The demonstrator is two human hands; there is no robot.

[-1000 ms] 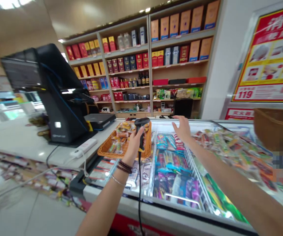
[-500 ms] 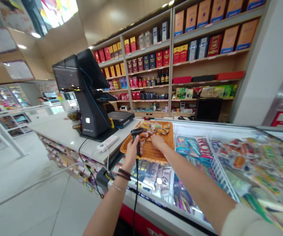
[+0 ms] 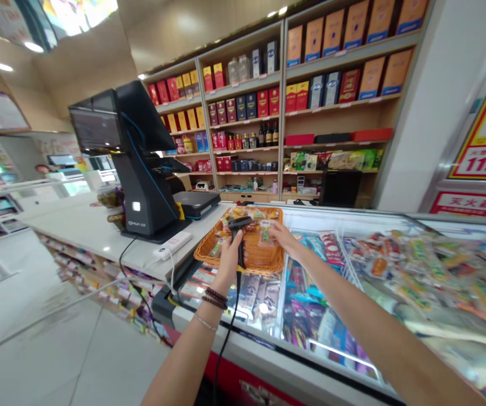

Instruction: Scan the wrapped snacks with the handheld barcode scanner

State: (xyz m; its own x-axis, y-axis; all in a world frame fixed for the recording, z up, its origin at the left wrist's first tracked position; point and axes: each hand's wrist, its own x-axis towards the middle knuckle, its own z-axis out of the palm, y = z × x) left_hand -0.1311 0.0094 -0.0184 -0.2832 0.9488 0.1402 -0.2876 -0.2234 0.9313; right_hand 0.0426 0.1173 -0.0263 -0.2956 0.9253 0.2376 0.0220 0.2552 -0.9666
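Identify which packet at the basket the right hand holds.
The packet with white and green print, at the fingertips of the right hand over the right side of the wicker basket; the other packets lie unheld at its back and left.

A woven orange-brown basket with a black scanner and a clear packet, marked green and white, over it. Left of the basket, a white bench and a black terminal traced by a blue line. Behind the basket, orange boxes banded blue (others beside them are red and yellow).
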